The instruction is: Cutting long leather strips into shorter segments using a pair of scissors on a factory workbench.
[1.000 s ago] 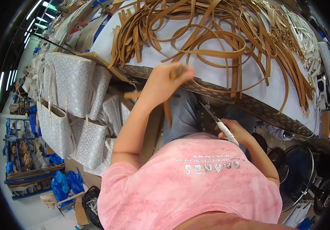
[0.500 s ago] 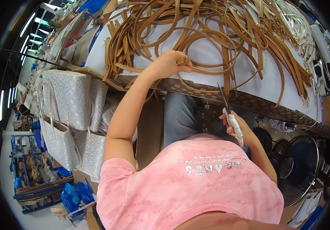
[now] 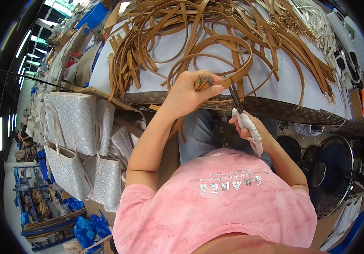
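My left hand [image 3: 186, 94] is closed around a bundle of brown straps [image 3: 202, 86] in front of the table's near edge. Their greyish ends poke out between thumb and fingers, and one strap loops up and away to the right. In my right hand [image 3: 264, 132] is a pair of scissors [image 3: 249, 128], the handles wrapped in white material. The dark blades [image 3: 235, 98] point up at the straps just right of my left thumb. They touch or nearly touch there; whether they are parted I cannot tell.
A tangle of brown straps [image 3: 165, 36] covers much of the white tabletop [image 3: 148, 80], with pale straps [image 3: 313, 21] at far right. Patterned handbags [image 3: 70, 122] stand at left. A black fan [image 3: 332, 178] is at right, close to my right elbow.
My left hand has turned and shifted slightly, bringing the strap ends into sight. The scissors have moved up and left, from apart to right beside the held straps.
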